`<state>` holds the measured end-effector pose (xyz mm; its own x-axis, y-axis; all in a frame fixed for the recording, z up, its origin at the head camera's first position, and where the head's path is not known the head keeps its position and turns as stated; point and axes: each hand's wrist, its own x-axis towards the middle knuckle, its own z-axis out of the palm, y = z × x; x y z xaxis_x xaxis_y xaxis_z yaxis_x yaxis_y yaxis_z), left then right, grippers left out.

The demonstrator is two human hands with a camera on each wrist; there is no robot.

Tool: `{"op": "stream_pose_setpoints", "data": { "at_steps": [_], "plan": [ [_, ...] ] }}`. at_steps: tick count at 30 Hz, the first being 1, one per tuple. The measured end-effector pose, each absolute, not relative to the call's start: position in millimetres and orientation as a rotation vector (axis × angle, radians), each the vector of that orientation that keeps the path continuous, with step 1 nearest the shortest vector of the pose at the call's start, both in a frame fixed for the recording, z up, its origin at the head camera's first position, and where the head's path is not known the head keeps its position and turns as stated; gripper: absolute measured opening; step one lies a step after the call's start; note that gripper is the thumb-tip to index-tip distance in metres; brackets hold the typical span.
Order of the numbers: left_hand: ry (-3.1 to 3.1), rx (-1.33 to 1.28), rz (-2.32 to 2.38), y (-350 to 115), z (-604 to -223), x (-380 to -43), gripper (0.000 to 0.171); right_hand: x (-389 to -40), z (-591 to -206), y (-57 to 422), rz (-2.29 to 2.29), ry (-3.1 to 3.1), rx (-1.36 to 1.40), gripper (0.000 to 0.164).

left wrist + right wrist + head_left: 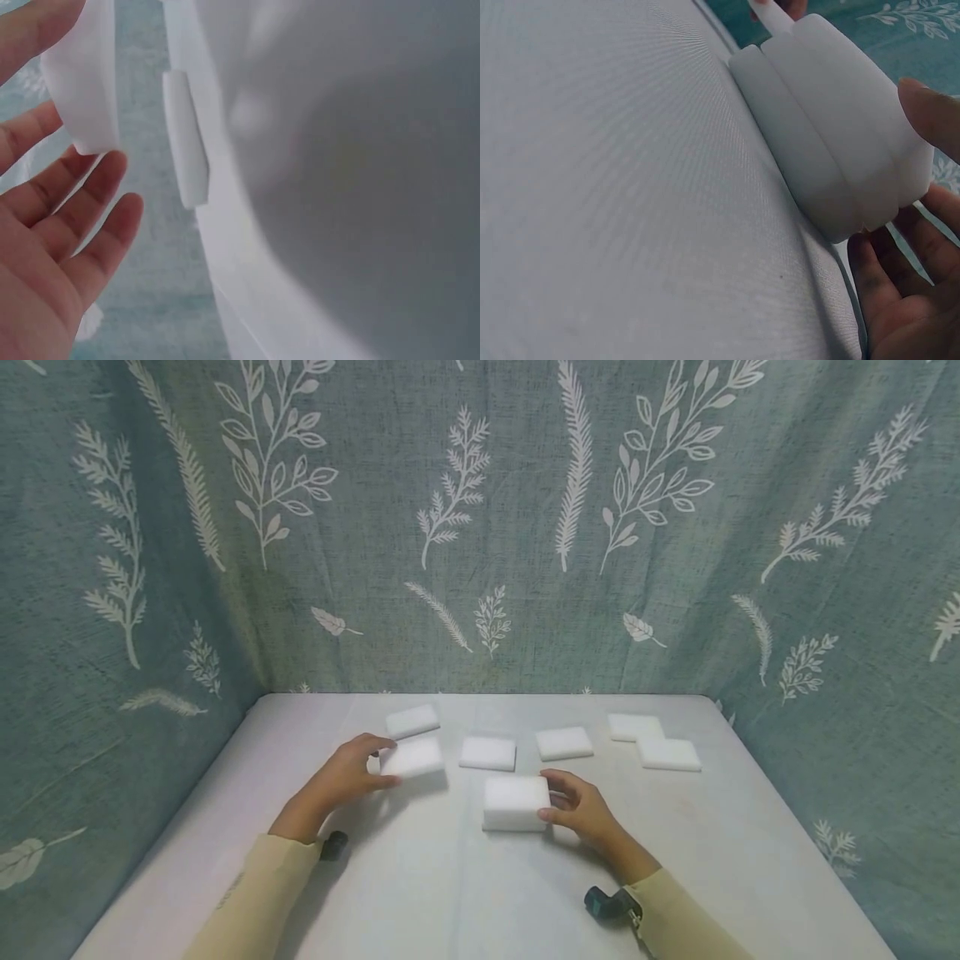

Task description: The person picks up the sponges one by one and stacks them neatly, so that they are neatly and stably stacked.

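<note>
My left hand (347,774) pinches a white sponge block (412,758) between thumb and fingers, raised above the table with its shadow below. In the left wrist view the same sponge (86,82) tilts between the fingers. Front and centre stands a stack of white sponges (515,806), and my right hand (583,814) grips its right end, thumb on the near side and fingers on the far side. The right wrist view shows several layers in this stack (817,127), lying flush on one another.
Single sponges lie behind the hands: one at the far left (412,720), one in the middle (487,752) and one right of it (564,743). Two more (670,754) overlap at the right. A patterned curtain (480,527) surrounds the white table (420,893) at the back and sides.
</note>
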<state>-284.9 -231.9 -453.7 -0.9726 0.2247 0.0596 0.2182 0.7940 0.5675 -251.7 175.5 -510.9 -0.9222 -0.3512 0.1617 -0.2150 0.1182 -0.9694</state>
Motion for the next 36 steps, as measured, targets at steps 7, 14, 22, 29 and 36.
{"op": "stream_pose_setpoints", "data": {
  "at_steps": [7, 14, 22, 29, 36],
  "plan": [
    [3.011, 0.475, 0.890, -220, -449, -281, 0.066, -253, -513, 175, -1.926, 2.268, -0.564, 0.067],
    [3.042, 0.617, 0.859, -206, -444, -279, 0.063, -250, -510, 175, -1.941, 2.263, -0.567, 0.065],
    [3.033, 0.743, 0.850, -188, -441, -278, 0.061, -239, -488, 173, -1.924, 2.257, -0.599, 0.061],
    [3.013, 0.711, 0.833, -174, -439, -279, 0.060, -251, -507, 175, -1.921, 2.259, -0.551, 0.063],
    [3.016, 0.766, 0.827, -163, -435, -278, 0.060, -254, -514, 178, -1.931, 2.273, -0.588, 0.064]
  ]
}}
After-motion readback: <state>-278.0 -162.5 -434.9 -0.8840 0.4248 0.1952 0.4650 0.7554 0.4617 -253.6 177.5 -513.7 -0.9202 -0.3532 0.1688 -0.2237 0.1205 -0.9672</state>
